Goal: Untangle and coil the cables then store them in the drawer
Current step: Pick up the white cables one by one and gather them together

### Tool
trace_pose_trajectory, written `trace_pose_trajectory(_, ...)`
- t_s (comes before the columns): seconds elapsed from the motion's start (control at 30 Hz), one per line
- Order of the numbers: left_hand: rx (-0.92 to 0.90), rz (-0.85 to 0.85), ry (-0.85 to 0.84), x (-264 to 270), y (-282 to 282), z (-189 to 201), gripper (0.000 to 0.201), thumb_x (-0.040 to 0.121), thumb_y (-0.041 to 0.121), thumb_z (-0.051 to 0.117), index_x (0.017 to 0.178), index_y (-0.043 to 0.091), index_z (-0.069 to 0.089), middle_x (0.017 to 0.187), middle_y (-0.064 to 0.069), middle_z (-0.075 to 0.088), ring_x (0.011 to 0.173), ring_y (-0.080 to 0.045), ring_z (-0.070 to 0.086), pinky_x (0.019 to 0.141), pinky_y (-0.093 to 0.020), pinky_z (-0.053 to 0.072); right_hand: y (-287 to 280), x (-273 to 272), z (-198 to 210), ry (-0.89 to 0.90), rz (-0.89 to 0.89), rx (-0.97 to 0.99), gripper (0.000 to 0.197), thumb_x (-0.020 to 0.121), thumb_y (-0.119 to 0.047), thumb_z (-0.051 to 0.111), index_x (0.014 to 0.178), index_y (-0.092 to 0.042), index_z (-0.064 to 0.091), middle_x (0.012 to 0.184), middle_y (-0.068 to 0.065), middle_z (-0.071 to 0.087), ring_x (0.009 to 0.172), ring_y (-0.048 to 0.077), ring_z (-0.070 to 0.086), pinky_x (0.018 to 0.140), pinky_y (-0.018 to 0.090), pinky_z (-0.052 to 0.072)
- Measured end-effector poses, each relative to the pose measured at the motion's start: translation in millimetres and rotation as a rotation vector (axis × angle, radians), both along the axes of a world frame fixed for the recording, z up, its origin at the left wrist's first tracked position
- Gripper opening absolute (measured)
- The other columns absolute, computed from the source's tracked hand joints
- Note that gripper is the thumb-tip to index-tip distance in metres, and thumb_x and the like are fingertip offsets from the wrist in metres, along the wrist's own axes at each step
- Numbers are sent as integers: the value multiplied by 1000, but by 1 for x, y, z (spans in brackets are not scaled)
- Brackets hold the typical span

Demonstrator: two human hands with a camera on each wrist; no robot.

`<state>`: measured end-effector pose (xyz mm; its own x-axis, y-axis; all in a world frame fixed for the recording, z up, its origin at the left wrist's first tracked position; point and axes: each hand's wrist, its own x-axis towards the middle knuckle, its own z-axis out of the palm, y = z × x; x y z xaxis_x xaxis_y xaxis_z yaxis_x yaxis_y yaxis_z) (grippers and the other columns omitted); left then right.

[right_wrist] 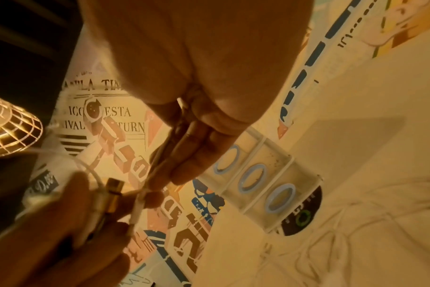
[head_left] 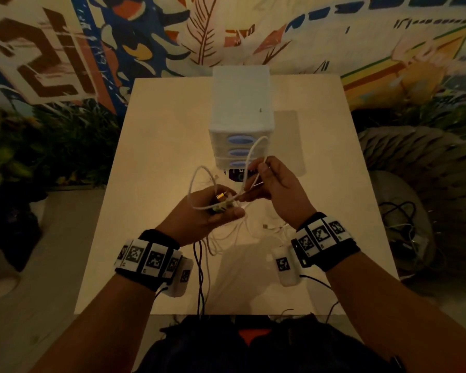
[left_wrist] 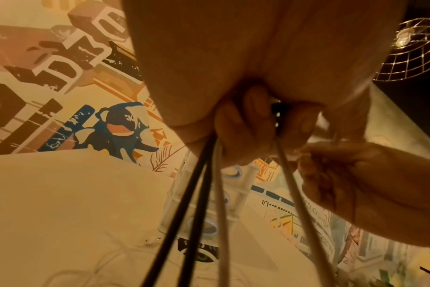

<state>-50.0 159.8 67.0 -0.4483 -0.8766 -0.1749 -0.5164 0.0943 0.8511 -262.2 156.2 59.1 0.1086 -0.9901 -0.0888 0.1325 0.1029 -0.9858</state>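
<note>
My left hand (head_left: 213, 208) grips a bundle of cable ends above the table: white cable loops (head_left: 199, 184), a gold-tipped plug (head_left: 221, 196) and two dark cables (head_left: 199, 270) that hang toward me. In the left wrist view the dark cables (left_wrist: 184, 213) and white strands (left_wrist: 297, 194) drop from its curled fingers. My right hand (head_left: 264, 181) pinches a white cable (head_left: 253, 152) that arcs up in front of the small drawer unit (head_left: 241, 111). The right wrist view shows its fingertips (right_wrist: 155, 194) on a white connector beside the gold plug (right_wrist: 113, 196).
The white drawer unit with three blue-handled drawers (right_wrist: 265, 184), all closed, stands at the table's (head_left: 156, 146) far middle on a dark round mat (head_left: 238, 175). More white cable (head_left: 275, 227) lies tangled on the table under my hands. Plants and a woven basket flank the table.
</note>
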Motion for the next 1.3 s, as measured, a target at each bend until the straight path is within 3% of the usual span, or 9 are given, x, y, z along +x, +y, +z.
trace_pose_trajectory(0.27, -179, 3, -231, 2, -3, -5, 17, 93, 42, 70, 101, 27, 69, 88, 10, 71, 82, -9, 63, 76, -35, 51, 17, -24, -26, 409, -84, 172, 30, 89, -37, 74, 106, -19, 56, 66, 12, 68, 55, 27, 67, 51, 34, 55)
trace_pose_trajectory(0.4, -217, 35, -209, 0, 0, -6, 16, 94, 38, 69, 108, 31, 66, 92, 12, 71, 85, -9, 65, 76, -31, 50, 26, -61, -28, 714, 35, 264, 45, 87, -58, 67, 77, -14, 61, 53, 2, 60, 49, 17, 61, 54, 30, 50)
trace_pose_trajectory(0.5, -224, 27, -244, 0, 0, -7, 17, 94, 40, 68, 107, 30, 67, 92, 10, 72, 85, -11, 65, 75, -32, 51, 39, -92, -25, 915, 343, 293, 44, 89, -52, 68, 66, -15, 64, 51, 0, 61, 47, 8, 58, 55, 23, 48)
trace_pose_trajectory(0.57, -245, 0, -285, 1, 0, -8, 20, 94, 42, 68, 109, 30, 67, 95, 8, 74, 87, -14, 67, 75, -34, 52, 42, -106, -13, 1067, 234, 106, 38, 87, -43, 71, 59, -20, 58, 50, -4, 55, 48, 5, 51, 58, 27, 43)
trace_pose_trajectory(0.73, -312, -47, -383, -4, 4, -4, 23, 93, 37, 69, 116, 30, 67, 96, 4, 75, 88, -20, 69, 72, -31, 50, 31, -102, 61, 902, -307, -374, 30, 94, -40, 65, 74, -19, 56, 60, -4, 53, 55, 14, 50, 57, 26, 41)
trace_pose_trajectory(0.83, -341, -63, -381, -10, 7, -1, 22, 93, 36, 70, 114, 31, 67, 92, 5, 75, 83, -19, 69, 68, -29, 48, 15, -68, 77, 911, -89, -510, 9, 96, -28, 62, 103, -23, 66, 89, -9, 63, 80, 9, 58, 77, 20, 45)
trace_pose_trajectory(0.93, -337, -69, -379, -13, 7, 2, 25, 92, 33, 70, 117, 33, 64, 96, 7, 76, 86, -17, 70, 70, -30, 51, 11, -29, 48, 975, 296, -331, 37, 96, -30, 61, 133, -29, 57, 113, -15, 62, 102, 1, 54, 89, 12, 38)
trace_pose_trajectory(1.1, -310, -57, -400, -5, 10, 4, 30, 89, 27, 73, 118, 33, 66, 94, 5, 76, 86, -21, 70, 72, -35, 54, 22, -5, 13, 860, 496, -113, 25, 104, -38, 46, 88, -33, 65, 82, -10, 64, 77, 1, 57, 72, 25, 42)
trace_pose_trajectory(1.3, -295, -39, -286, 3, 13, 3, 53, 89, 36, 74, 137, 40, 52, 84, 15, 69, 73, -6, 63, 69, -29, 51, 24, -20, 4, 836, 354, -124, 29, 106, -35, 45, 86, -31, 65, 69, -12, 58, 66, 3, 53, 63, 19, 40)
